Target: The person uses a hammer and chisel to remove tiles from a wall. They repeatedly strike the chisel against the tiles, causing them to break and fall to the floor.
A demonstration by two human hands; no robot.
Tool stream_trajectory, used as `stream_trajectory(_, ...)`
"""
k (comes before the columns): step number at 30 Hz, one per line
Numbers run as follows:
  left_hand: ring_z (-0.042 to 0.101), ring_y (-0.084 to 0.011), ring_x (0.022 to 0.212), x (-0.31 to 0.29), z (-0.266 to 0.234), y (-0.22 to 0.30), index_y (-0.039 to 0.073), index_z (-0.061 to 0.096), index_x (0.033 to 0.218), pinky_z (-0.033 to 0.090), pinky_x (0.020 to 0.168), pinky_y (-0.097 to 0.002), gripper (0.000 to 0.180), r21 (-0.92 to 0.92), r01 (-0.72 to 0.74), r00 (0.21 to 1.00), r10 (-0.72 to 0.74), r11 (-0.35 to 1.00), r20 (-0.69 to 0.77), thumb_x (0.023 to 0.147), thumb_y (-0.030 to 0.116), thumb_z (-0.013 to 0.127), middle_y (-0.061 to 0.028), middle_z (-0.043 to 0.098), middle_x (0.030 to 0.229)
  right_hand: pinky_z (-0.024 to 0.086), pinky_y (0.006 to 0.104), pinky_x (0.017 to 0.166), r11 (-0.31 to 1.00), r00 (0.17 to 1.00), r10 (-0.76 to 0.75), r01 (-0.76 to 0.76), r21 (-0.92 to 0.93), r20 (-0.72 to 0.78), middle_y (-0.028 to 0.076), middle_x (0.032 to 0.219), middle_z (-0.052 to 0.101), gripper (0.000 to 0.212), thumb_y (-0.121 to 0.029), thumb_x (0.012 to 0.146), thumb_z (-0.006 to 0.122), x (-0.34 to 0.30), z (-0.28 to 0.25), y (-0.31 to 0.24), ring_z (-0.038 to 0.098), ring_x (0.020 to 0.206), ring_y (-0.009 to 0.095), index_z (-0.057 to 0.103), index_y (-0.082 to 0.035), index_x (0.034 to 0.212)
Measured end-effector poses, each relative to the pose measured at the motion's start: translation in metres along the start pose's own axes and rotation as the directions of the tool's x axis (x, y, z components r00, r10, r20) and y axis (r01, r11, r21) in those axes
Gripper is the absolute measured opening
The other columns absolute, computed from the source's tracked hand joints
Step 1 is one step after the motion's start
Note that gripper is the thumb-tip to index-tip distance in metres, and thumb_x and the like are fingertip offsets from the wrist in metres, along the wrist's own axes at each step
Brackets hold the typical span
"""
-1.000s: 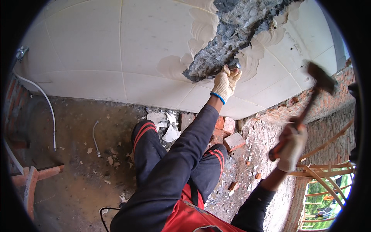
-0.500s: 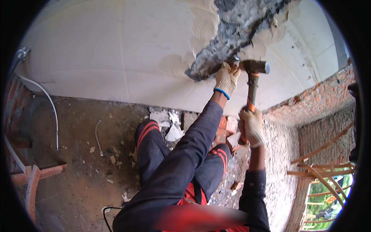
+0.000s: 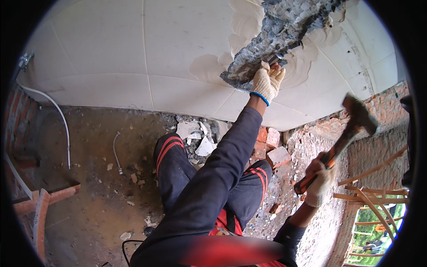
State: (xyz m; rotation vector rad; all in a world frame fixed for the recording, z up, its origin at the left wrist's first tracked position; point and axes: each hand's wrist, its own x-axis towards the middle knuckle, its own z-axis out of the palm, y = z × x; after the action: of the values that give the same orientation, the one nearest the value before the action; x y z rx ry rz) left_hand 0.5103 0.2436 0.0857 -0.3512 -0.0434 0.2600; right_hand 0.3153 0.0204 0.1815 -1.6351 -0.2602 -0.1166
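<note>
My left hand (image 3: 267, 83), in a cream knitted glove with a blue cuff, closes round a metal chisel (image 3: 274, 58). Only the chisel's struck end shows; its tip is hidden by the hand and the rough grey gouge (image 3: 284, 31) broken into the pale tiled wall (image 3: 187, 40). To the right, away from the wall, my gloved right hand (image 3: 321, 183) grips the dark and orange handle of a hammer (image 3: 359, 116). The hammer's head is raised up and to the right, apart from the chisel.
Bricks (image 3: 278, 156) and broken tile pieces (image 3: 205, 146) lie at the wall's foot. A white hose (image 3: 60, 115) hangs at the left, near wooden boards (image 3: 40, 218) and a short loose hose (image 3: 116, 153) on the dirty floor. Wooden poles (image 3: 373, 202) cross an opening at right.
The hammer has swung from beside the chisel out to the right and away from the wall, along with my right hand. My left hand stays at the gouge with the chisel.
</note>
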Motion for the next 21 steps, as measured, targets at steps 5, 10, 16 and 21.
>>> stream_trajectory(5, 0.059, -0.0219, 0.079, -0.024, -0.032, 0.017, 0.007, 0.052, 0.080, 0.050, 0.080, -0.0431, 0.025, 0.124, 0.121, 0.990, -0.128, 0.985, 0.051, 0.091, 0.030, 0.048, -0.0092, 0.059, 0.085, 0.032, 0.0222, 0.037, 0.942, 0.960, 0.270, -0.279, -0.186, -0.071, 0.002, 0.058, 0.048, 0.013, 0.010, 0.066, 0.053, -0.055, -0.043, 0.078, 0.041, 0.040, 0.008, 0.050, 0.000, 0.074)
stream_trajectory(10, 0.054, -0.0236, 0.073, -0.112, -0.140, 0.076, 0.009, 0.043, 0.089, 0.050, 0.069, -0.0414, 0.023, 0.602, 0.373, 0.894, -0.099, 0.706, -0.438, 0.091, 0.031, 0.046, -0.0096, 0.053, 0.085, 0.032, 0.0242, 0.036, 0.758, 0.816, 0.563, -0.573, -0.312, -0.131, 0.002, 0.052, 0.046, 0.010, 0.008, 0.066, 0.051, -0.120, -0.061, 0.146, 0.042, 0.039, 0.009, 0.049, -0.001, 0.068)
stream_trajectory(16, 0.055, -0.0265, 0.073, -0.221, -0.240, 0.141, 0.008, 0.051, 0.090, 0.048, 0.062, -0.0447, 0.021, 0.607, 0.651, 0.622, 0.139, 0.455, -0.771, 0.085, 0.028, 0.052, -0.0089, 0.054, 0.082, 0.031, 0.0260, 0.036, 0.543, 0.597, 0.785, -0.792, -0.280, -0.165, 0.001, 0.049, 0.045, 0.008, 0.005, 0.066, 0.052, -0.172, -0.066, 0.194, 0.043, 0.038, 0.011, 0.050, -0.003, 0.066)
stream_trajectory(21, 0.054, -0.0274, 0.073, -0.255, -0.273, 0.152, 0.012, 0.048, 0.087, 0.045, 0.067, -0.0490, 0.015, 0.477, 0.681, 0.418, 0.239, 0.556, -0.876, 0.087, 0.027, 0.049, -0.0087, 0.052, 0.088, 0.033, 0.0263, 0.037, 0.615, 0.734, 0.666, -0.641, -0.458, -0.132, 0.001, 0.050, 0.047, 0.004, 0.003, 0.068, 0.053, -0.174, -0.075, 0.217, 0.044, 0.040, 0.010, 0.051, -0.001, 0.067)
